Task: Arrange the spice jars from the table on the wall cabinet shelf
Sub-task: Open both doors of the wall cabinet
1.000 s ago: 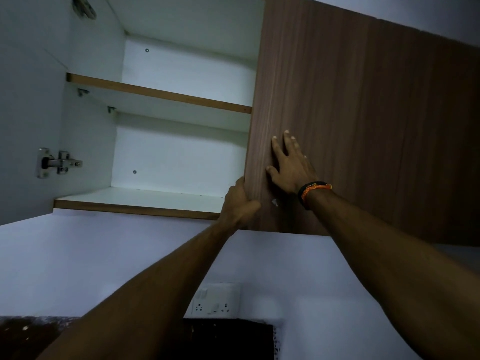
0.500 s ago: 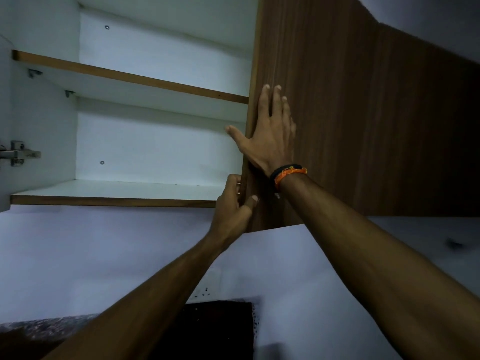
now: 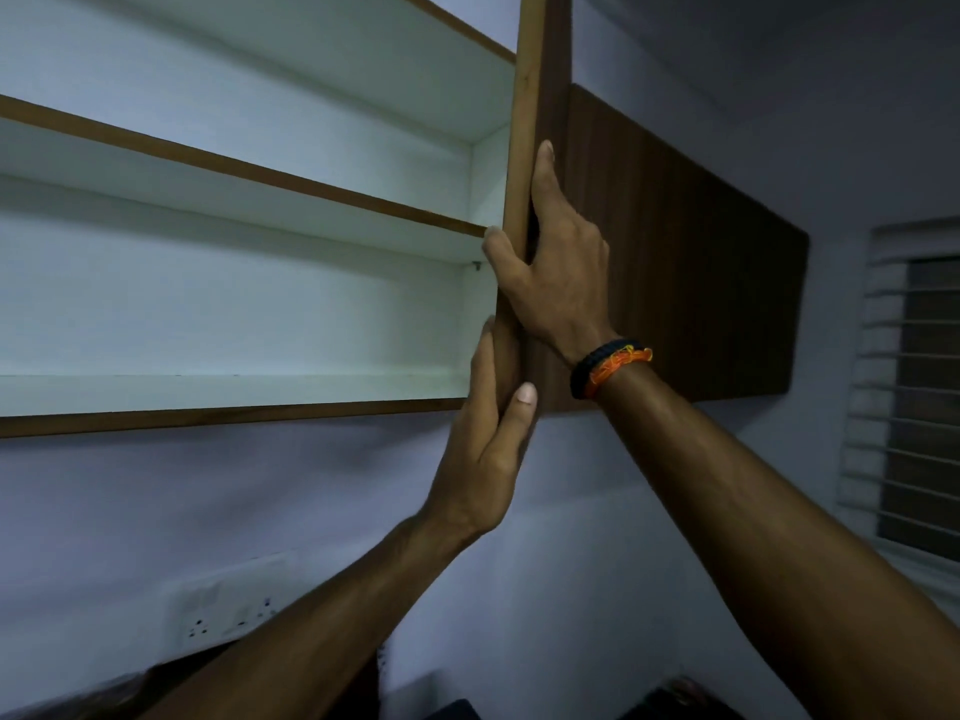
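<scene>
Both arms reaching up. Right hand is gripping the wood-grain cabinet door edge, thumb wrapping inside; left hand is pinching the edge at 6 o'clock below. White laminate wall cabinet shelf lying at 9 o'clock, brown-edged.

My head view is dim and blue-tinted; the brightest area is the white cabinet interior, while the wood door and both forearms fall into deep shadow. I see straight shelf edges bowing toward the frame borders, and the wall socket and window grille are soft and smeared.
</scene>
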Available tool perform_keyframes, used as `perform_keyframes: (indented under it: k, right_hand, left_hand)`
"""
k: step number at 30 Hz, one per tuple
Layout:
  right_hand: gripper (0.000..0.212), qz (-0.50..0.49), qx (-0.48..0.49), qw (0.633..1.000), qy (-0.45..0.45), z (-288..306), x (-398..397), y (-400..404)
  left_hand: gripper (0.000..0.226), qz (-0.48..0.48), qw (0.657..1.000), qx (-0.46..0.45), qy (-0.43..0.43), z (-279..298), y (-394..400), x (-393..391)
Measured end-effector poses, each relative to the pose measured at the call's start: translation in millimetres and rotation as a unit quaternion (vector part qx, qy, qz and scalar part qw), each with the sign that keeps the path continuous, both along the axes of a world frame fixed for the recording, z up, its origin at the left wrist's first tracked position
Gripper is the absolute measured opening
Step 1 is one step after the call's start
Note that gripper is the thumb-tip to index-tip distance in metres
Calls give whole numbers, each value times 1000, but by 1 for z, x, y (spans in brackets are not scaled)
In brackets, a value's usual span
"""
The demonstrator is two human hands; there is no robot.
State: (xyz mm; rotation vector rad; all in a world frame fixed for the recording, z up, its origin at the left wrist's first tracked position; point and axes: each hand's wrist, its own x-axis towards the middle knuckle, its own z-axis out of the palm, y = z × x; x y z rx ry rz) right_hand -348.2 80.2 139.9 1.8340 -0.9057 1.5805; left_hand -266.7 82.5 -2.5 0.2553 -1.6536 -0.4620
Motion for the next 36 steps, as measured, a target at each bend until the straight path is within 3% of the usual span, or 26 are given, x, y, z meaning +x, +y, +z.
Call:
perform_keyframes:
  k: [4, 8, 12, 19, 27, 36]
  right_hand:
    - [73, 18, -7, 999, -33, -5, -37, 10]
    - [70, 0, 1, 999, -45, -11, -78, 23]
    - [64, -50, -16, 996, -66, -14, -123, 26]
    - [62, -151, -21, 986, -65, -19, -180, 26]
    - [61, -265, 23, 956, -127, -21, -245, 5]
    - [66, -425, 101, 899, 26, -32, -299, -11]
  left_hand:
    - [69, -58, 998, 32, -25, -1, 0, -31]
    - [73, -66, 991, 14, -119, 0, -2, -57]
    - [82, 30, 975, -68, -208, -2, -9, -91]
    - [81, 81, 956, -145, -242, -9, -45, -151]
    - [79, 167, 896, -213, -353, -12, -85, -207]
    - [77, 219, 859, -221, -407, -17, -110, -251]
